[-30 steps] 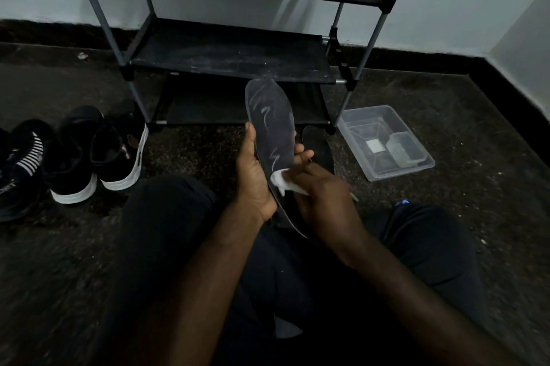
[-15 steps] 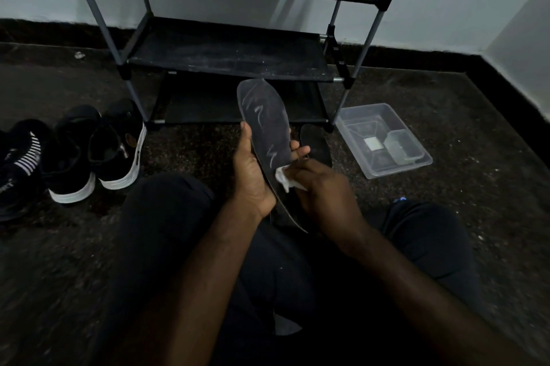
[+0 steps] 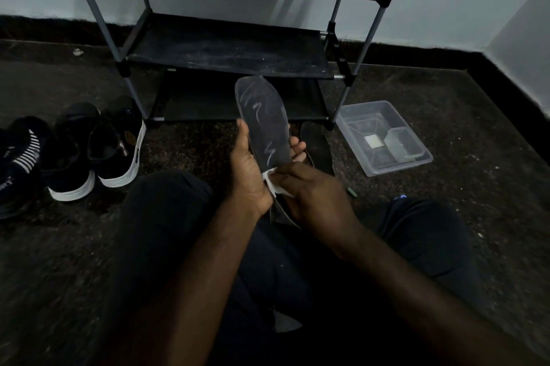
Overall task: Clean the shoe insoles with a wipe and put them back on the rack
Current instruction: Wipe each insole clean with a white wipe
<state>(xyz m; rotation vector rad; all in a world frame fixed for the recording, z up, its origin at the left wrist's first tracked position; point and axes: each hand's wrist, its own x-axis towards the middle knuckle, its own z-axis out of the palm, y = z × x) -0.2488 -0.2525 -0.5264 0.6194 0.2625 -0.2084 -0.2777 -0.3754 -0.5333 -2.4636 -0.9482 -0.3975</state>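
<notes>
Sitting on the floor (image 3: pixel 476 133), facing the rack (image 3: pixel 226 47). Leaving shoes (image 3: pixel 116 151) at its left and a clear tub (image 3: pixel 398 170) at its right untouched. Leaving a second insole (image 3: pixel 317 142) lying on the floor just beyond the hands, near the rack's foot but not on it. Holding the insole (image 3: pixel 263 124) up over the lap, toe end pointing toward the rack, heel end hidden between the hands. Gripping it with the left hand (image 3: pixel 250 169), thumb along the left edge, fingers curled round behind to the right edge. Pinching a white wipe (image 3: pixel 271 184) in the right hand (image 3: pixel 312 190), pressing it on the lower part of the insole, right beside the left palm. Judging this to be mid-wipe, going by pale streaks across the upper half. To do it well, probably: stroking along the whole length toward the toe, overlapping passes, bracing the back with the left fingers against bending, shifting the grip to uncover the covered edges, turning the wipe to a fresh face.
</notes>
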